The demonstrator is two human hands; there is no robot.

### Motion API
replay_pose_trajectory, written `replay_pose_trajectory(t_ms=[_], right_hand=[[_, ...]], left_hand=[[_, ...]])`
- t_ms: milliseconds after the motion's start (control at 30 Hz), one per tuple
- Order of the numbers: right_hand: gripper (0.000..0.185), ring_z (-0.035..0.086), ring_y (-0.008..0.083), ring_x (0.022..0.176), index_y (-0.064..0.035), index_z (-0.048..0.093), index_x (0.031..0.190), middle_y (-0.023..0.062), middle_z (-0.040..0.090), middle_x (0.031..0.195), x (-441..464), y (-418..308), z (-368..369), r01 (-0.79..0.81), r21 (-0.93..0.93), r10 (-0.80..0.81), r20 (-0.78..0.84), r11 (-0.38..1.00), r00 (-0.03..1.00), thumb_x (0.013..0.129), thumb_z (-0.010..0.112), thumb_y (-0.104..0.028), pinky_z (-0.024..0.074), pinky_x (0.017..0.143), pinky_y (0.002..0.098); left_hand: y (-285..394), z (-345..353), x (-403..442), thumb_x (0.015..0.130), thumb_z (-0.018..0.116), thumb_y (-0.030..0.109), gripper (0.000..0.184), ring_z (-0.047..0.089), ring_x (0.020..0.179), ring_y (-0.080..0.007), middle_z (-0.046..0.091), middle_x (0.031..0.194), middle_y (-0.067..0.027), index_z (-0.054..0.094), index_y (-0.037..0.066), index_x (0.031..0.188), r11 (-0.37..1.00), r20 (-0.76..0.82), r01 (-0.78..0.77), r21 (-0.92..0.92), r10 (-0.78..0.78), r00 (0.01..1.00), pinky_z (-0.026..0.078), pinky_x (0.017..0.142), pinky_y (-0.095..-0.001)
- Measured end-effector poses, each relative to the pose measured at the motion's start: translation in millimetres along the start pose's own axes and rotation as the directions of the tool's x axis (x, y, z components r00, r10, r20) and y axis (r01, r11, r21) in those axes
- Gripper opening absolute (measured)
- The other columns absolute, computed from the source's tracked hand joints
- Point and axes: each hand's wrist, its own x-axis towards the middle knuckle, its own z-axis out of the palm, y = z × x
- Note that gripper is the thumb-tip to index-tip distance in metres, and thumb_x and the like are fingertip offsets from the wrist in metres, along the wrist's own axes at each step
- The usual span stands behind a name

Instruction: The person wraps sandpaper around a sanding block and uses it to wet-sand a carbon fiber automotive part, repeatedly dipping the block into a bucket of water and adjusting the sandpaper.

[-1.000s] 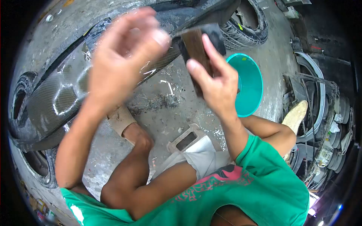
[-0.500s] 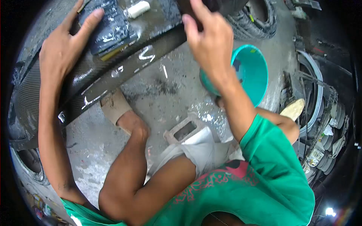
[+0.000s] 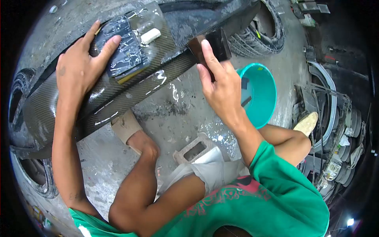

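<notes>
Right hand [image 3: 222, 83] closes thumb and fingers around the dark block [image 3: 218, 44], by the edge of the panel [image 3: 51, 106]; whether these touch, I cannot tell. I would keep the block level, pressing evenly. Left hand [image 3: 79, 65] spreads wide, thumb over the streaked pad [image 3: 128, 47], seemingly gripping nothing.

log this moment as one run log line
left hand: spread over woven-pattern panel and black pad | right hand: holding dark block | teal bucket: on floor
</notes>
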Motion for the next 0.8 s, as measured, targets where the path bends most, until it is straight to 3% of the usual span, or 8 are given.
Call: replay_pose_trajectory(t_ms=[67, 167, 200, 267, 367, 400, 733, 800], right_hand=[[0.059, 0.064, 0.0323, 0.069, -0.0185, 0.065, 0.147, 0.0212, 0.074, 0.092, 16, 8, 6, 0.002, -0.075, -0.003, -0.011, 0.997, 1.0, 0.091, 0.08, -0.014, 0.0553, 0.072, 0.0425], [0.055, 0.075, 0.0368, 0.095, -0.0159, 0.066, 0.145, 0.0218, 0.076, 0.112, 66, 26, -4, -0.045, -0.079, 0.053, 0.099, 0.996, 0.994, 0.091, 0.079, -0.017, 0.0588, 0.087, 0.0406], [0.052, 0.068, 0.0437, 0.081, -0.0186, 0.067, 0.141, 0.022, 0.07, 0.087, 67, 31, -8, 0.006, -0.025, -0.006, -0.003, 1.0, 1.0, 0.09, 0.077, -0.017, 0.0555, 0.074, 0.0507], [0.06, 0.074, 0.0349, 0.112, -0.0164, 0.06, 0.15, 0.0211, 0.075, 0.123, 58, 23, -26, -0.08, -0.005, 0.08, 0.047, 0.997, 0.996, 0.092, 0.078, -0.016, 0.0575, 0.096, 0.0393], [0.07, 0.072, 0.0376, 0.092, -0.0198, 0.053, 0.156, 0.0166, 0.076, 0.114, 37, 12, -28, -0.148, -0.23, 0.218, 0.318, 0.962, 0.923, 0.091, 0.08, -0.016, 0.057, 0.085, 0.0451], [0.07, 0.069, 0.0457, 0.085, -0.0278, 0.051, 0.156, 0.0237, 0.071, 0.096, 32, 16, -20, -0.098, -0.144, 0.129, 0.222, 0.985, 0.966, 0.092, 0.077, -0.018, 0.0563, 0.076, 0.0534], [0.064, 0.071, 0.044, 0.09, -0.0224, 0.062, 0.144, 0.02, 0.073, 0.103, 26, 8, 8, -0.195, -0.181, 0.199, 0.005, 0.964, 0.98, 0.084, 0.085, -0.019, 0.0569, 0.075, 0.0499], [0.059, 0.071, 0.0432, 0.089, -0.0215, 0.064, 0.142, 0.0196, 0.074, 0.107, 18, 15, 10, -0.039, -0.079, 0.032, -0.078, 0.996, 0.996, 0.086, 0.083, -0.017, 0.0559, 0.076, 0.0506]], left_hand=[[5, -4, 0, 0.092, 0.06, 0.076, 0.085, 0.07, 0.119, -0.0421, 0.073, 0.126, -0.0259, 0.063, 0.013, 0.148, 0.999, 0.041, 0.033, -0.014, -0.032, 0.999, 0.051, 0.105, -0.045], [7, -5, 1, 0.092, 0.059, 0.076, 0.084, 0.07, 0.118, -0.0419, 0.073, 0.126, -0.0256, 0.064, 0.012, 0.147, 0.997, 0.063, 0.078, -0.011, -0.078, 0.995, 0.051, 0.105, -0.046], [9, -7, 1, 0.092, 0.059, 0.076, 0.084, 0.07, 0.118, -0.0419, 0.073, 0.126, -0.0256, 0.064, 0.012, 0.147, 0.998, 0.056, 0.065, -0.012, -0.065, 0.996, 0.051, 0.105, -0.046], [7, -7, 2, 0.092, 0.059, 0.075, 0.084, 0.07, 0.118, -0.042, 0.073, 0.127, -0.0255, 0.064, 0.012, 0.147, 0.998, 0.064, 0.058, 0.001, -0.058, 0.996, 0.052, 0.104, -0.0459], [7, -6, 3, 0.094, 0.061, 0.072, 0.076, 0.067, 0.126, -0.0388, 0.071, 0.134, -0.0211, 0.06, 0.023, 0.152, 0.994, 0.114, 0.11, 0.019, -0.111, 0.987, 0.05, 0.106, -0.0436], [8, -6, 2, 0.094, 0.061, 0.072, 0.076, 0.067, 0.126, -0.0389, 0.071, 0.135, -0.0212, 0.06, 0.023, 0.152, 0.992, 0.121, 0.122, 0.019, -0.123, 0.985, 0.05, 0.106, -0.0438], [10, -9, 0, 0.093, 0.062, 0.071, 0.08, 0.07, 0.119, -0.0398, 0.072, 0.129, -0.0239, 0.067, 0.008, 0.142, 0.998, 0.058, 0.065, 0.001, -0.065, 0.996, 0.051, 0.105, -0.0453], [7, -4, -1, 0.093, 0.061, 0.072, 0.08, 0.07, 0.119, -0.0398, 0.072, 0.129, -0.024, 0.067, 0.008, 0.141, 0.999, 0.047, 0.053, 0.003, -0.054, 0.997, 0.051, 0.105, -0.0454]])
